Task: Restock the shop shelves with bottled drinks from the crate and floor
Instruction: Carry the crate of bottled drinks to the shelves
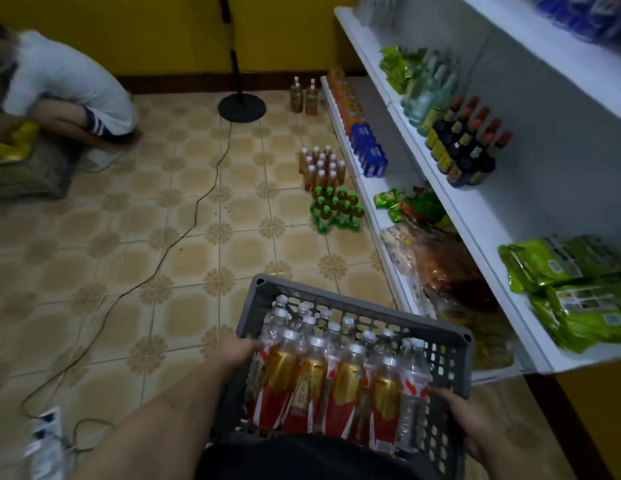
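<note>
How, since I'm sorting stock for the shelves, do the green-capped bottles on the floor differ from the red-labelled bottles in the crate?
The green-capped bottles carry green labels; the red-labelled bottles have white caps. The green-capped bottles stand on the floor by the lowest shelf; the red-labelled bottles sit in the grey crate that the left hand and the right hand hold. Both groups stand upright, tightly packed.

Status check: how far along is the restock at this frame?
Looks early. Done: the shelves already carry dark bottles and blue packs. In hand: left hand and right hand grip the grey crate, which is full of crate bottles. Left: all of those, plus the amber bottles, green-capped bottles and a pair by the wall, all on the floor.
</note>
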Available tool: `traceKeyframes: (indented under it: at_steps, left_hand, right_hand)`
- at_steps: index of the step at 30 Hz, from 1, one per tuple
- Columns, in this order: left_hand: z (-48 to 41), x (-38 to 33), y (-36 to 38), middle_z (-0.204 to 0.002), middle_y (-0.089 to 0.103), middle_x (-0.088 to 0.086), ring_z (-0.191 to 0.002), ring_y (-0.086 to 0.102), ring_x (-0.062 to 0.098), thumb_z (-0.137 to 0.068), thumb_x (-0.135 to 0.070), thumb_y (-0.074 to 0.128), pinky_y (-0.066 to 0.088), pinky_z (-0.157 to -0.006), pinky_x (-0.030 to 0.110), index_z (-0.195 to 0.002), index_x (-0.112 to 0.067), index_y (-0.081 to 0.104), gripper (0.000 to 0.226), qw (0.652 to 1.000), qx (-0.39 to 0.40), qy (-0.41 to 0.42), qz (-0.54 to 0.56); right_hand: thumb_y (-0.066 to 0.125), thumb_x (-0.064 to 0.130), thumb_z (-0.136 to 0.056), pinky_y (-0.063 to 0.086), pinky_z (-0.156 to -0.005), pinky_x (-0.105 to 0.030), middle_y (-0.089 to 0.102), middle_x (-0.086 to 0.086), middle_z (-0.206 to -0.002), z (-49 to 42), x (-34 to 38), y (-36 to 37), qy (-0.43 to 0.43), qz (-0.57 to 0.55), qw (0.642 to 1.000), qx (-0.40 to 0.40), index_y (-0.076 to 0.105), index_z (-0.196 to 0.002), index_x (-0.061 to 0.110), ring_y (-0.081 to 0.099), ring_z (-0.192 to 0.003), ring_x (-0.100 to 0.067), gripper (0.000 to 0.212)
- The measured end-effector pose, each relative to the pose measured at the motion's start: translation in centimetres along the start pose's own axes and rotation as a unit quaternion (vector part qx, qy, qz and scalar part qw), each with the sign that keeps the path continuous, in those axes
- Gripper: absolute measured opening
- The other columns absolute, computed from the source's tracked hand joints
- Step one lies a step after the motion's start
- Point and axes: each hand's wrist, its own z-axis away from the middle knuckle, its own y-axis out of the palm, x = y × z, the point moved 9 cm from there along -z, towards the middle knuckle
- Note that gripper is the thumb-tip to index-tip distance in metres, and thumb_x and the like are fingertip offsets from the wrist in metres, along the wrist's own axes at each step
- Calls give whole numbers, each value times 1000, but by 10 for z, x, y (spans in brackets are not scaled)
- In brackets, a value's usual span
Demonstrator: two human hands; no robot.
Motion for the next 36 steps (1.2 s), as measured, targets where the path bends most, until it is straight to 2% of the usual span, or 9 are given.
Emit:
traceKeyframes:
  at_steps: [5, 9, 10, 16, 19, 24, 29, 33, 36]
  left_hand:
    - [-1, -25, -43, -83, 56, 1, -89, 58, 25, -78, -17, 78, 50, -68, 33, -90, -11, 52, 29, 998, -35, -15, 54]
    - [-27, -23, -68, -112, 63, 12, -103, 63, 32, -53, -31, 92, 55, -84, 42, -132, 0, 46, 97, 994, -38, -24, 103]
    - [-36, -21, -73, -118, 62, 16, -106, 62, 35, -53, -32, 91, 54, -89, 48, -133, 0, 44, 97, 992, -46, -29, 114]
    - [-56, -40, -98, -97, 68, 21, -89, 67, 38, -68, -24, 83, 55, -86, 53, -104, 0, 57, 50, 983, -97, -71, 137]
    - [-65, -62, -105, -93, 68, 22, -89, 67, 39, -74, -16, 79, 55, -86, 52, -93, 0, 58, 32, 975, -128, -89, 156]
    - [-86, -113, -119, -90, 70, 18, -77, 68, 31, -76, -13, 77, 54, -63, 38, -97, -2, 60, 29, 963, -173, -106, 179]
    - [-116, -176, -132, -99, 70, 20, -89, 68, 37, -80, -23, 74, 56, -83, 47, -105, 0, 65, 35, 960, -190, -109, 174]
    - [-128, -212, -144, -111, 67, 20, -97, 66, 37, -72, -24, 79, 54, -88, 49, -117, 1, 59, 55, 954, -213, -113, 179]
    - [-157, -240, -162, -104, 69, 21, -93, 66, 38, -73, -23, 78, 53, -90, 53, -108, -1, 64, 43, 957, -205, -106, 175]
  right_hand:
    - [74, 17, -84, 52, -93, -52, 71, -21, -98, 5, 81, 42, -60, 19, 998, -17, 66, -102, 3, 67, -94, -40, 25]
    - [74, 12, -83, 53, -88, -49, 69, -20, -91, 7, 141, 73, -111, 51, 992, -17, 65, -91, 5, 67, -90, -39, 14]
    - [76, 13, -82, 54, -87, -48, 70, -20, -90, 4, 156, 82, -120, 58, 991, -7, 65, -92, 4, 67, -89, -38, 17]
    - [77, 7, -80, 57, -82, -47, 71, -22, -88, -30, 241, 139, -149, 124, 980, 42, 66, -91, 1, 69, -85, -37, 17]
    - [71, 4, -84, 54, -67, -38, 68, -18, -83, -51, 286, 173, -159, 145, 973, 89, 63, -89, 1, 66, -76, -32, 10]
    - [69, 9, -86, 52, -62, -34, 70, -18, -86, -100, 364, 219, -155, 182, 960, 148, 62, -94, 2, 68, -78, -30, 12]
    - [75, 13, -82, 58, -82, -47, 73, -21, -90, -138, 414, 236, -127, 179, 961, 166, 67, -99, -1, 71, -85, -36, 23]
    - [75, 16, -83, 55, -71, -39, 73, -20, -85, -158, 452, 255, -119, 161, 963, 178, 67, -95, 1, 70, -81, -34, 20]
    - [77, 19, -82, 54, -68, -35, 72, -18, -85, -170, 474, 270, -112, 139, 968, 176, 67, -95, 3, 69, -79, -32, 23]
